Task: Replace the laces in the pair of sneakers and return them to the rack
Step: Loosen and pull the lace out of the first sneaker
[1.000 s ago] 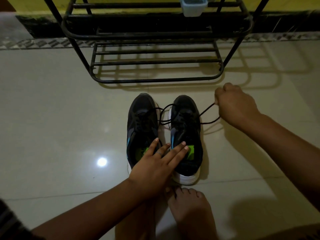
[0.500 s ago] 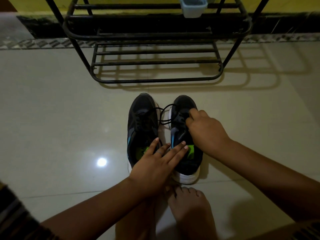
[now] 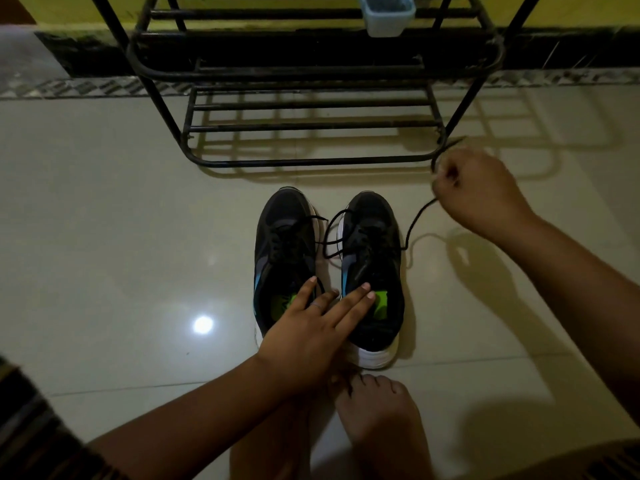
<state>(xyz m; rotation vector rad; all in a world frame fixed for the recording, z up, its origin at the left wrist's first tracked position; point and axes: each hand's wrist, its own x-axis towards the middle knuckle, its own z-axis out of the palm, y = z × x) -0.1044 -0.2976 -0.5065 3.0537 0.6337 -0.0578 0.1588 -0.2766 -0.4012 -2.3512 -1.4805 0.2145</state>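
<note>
On the pale tiled floor point(image 3: 104, 237) the left hand point(image 3: 311, 327) lies flat with fingers straight and spread, pressing on the heel openings of both sneakers, which stand side by side, toes toward the black metal rack point(image 3: 311, 161). The left sneaker point(image 3: 284, 244) is laced; the right sneaker point(image 3: 372, 258) has a loop of black lace point(image 3: 414, 223) spilling between the pair and a strand running off to the right. That strand is limp and light (it sags rather than running taut), so it likely wants a pinch near its end and steady tension, while the shoes seem light enough to slide unless pinned. The right hand point(image 3: 481, 192) pinches the lace, curled around it beside the rack's leg. Half a second earlier this hand was down on the shoe's eyelets; it has since drawn the lace out rightward.
</note>
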